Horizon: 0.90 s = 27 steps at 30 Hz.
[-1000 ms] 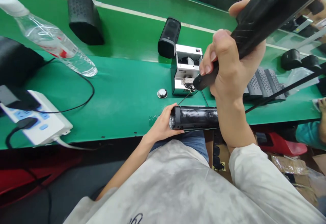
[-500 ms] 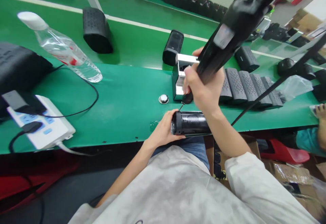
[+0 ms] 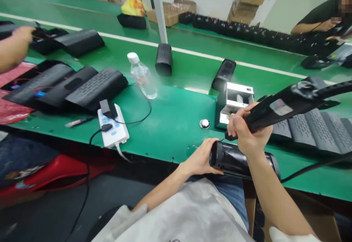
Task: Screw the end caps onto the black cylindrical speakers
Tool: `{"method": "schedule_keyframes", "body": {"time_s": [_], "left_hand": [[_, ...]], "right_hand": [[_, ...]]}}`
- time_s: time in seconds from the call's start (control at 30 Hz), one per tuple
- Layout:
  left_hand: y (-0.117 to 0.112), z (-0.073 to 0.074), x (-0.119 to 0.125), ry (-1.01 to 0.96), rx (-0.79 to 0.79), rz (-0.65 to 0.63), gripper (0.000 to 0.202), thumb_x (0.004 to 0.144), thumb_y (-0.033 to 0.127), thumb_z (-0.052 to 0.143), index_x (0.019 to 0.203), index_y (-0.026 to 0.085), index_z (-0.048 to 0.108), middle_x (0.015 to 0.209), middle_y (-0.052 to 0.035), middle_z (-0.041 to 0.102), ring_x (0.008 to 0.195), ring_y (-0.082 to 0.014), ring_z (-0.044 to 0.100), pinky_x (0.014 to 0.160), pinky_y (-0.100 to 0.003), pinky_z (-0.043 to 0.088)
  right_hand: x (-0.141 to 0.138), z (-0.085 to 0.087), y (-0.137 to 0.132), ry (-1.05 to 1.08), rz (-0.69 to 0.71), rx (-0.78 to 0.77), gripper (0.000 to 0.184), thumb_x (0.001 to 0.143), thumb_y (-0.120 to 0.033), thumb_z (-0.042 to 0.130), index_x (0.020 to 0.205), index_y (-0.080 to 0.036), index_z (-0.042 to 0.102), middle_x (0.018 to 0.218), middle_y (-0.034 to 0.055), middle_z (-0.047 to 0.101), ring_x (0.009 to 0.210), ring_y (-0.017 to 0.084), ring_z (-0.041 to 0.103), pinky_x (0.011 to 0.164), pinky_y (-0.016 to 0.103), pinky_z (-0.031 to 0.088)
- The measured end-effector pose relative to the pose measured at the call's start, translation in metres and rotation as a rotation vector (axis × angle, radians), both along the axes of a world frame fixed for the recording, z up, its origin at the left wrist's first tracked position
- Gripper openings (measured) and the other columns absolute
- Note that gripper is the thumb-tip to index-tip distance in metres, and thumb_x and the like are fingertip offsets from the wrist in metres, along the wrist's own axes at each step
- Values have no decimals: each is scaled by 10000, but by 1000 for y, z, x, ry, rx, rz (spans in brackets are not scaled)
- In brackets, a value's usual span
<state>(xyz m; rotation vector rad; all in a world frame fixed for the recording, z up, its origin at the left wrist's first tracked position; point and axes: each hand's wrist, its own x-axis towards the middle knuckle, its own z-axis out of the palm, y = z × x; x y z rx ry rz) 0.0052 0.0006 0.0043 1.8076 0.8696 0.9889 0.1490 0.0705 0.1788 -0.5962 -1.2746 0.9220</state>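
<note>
My left hand (image 3: 200, 158) is closed round the left end of a black speaker housing (image 3: 233, 158), which lies lengthwise at the bench's near edge. In my right hand (image 3: 254, 137) is a black corded electric screwdriver (image 3: 288, 102), held slanting. Its thin bit points down at the housing's upper left rim, close to my left fingertips; whether it touches a screw I cannot tell. Just behind my right hand stands a silver-and-black box (image 3: 239, 90), partly covered by the hand. A small round silver piece (image 3: 204, 124) rests on the green bench left of that box.
To the left are a white power strip (image 3: 117, 124), a water bottle (image 3: 144, 79) and several black speaker shells (image 3: 90, 88). More shells (image 3: 310, 126) line up at right. A co-worker's arm (image 3: 13, 49) reaches in at far left; another person (image 3: 316, 22) works at upper right.
The view has swung left, so the bench items appear farther right. The screwdriver now lies at a lower slant in the picture. Both hands keep their holds.
</note>
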Motion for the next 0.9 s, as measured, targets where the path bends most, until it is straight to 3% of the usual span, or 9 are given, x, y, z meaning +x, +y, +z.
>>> {"method": "schedule_keyframes", "body": {"time_s": [0.2,0.33,0.47,0.57,0.63,0.77,0.9], "left_hand": [[5,-3,0,18,36,-4,1256,742,659,1073,1730,328,372,1615,-188,603,1489,-472,640,1255,-715,580],[3,7,0,42,39,1,1211,755,572,1092,1700,260,402,1617,-219,590,1526,-461,616,1306,-713,530],[4,11,0,108,24,19,1139,814,482,1065,1708,265,394,1624,-206,583,1530,-440,614,1318,-673,522],[4,11,-2,134,36,11,1185,829,493,1051,1758,271,350,1645,-213,570,1546,-450,606,1320,-666,524],[3,10,-4,140,52,4,1274,833,517,1046,1817,274,276,1684,-227,544,1576,-464,585,1328,-670,520],[2,9,-5,148,58,-8,1415,831,582,1040,1886,311,138,1753,-231,495,1633,-478,537,1333,-672,523],[3,10,-5,152,59,-17,1412,849,588,1030,1890,344,109,1758,-222,488,1640,-468,531,1352,-684,500]], "right_hand": [[0,-9,4,-10,5,28,168,1030,-330,910,988,-323,747,672,-55,566,435,121,485,341,285,399],[-1,-13,11,-74,-12,87,246,1058,-456,902,1174,-322,732,674,-96,571,435,93,502,400,247,468],[9,12,28,19,-72,294,468,997,-617,941,1311,-346,725,665,-130,519,390,62,454,355,208,399],[25,42,43,84,-215,480,439,995,-684,913,1231,-354,745,671,-116,466,406,55,455,363,205,336],[37,50,57,58,-309,536,463,987,-733,898,1161,-342,720,674,-103,449,430,69,454,384,225,330],[52,33,92,20,-449,535,537,995,-804,845,1198,-357,627,751,-92,497,417,80,318,354,283,291],[51,12,105,-80,-394,395,598,973,-820,852,1254,-385,551,821,-74,551,472,116,393,405,337,373]]}}
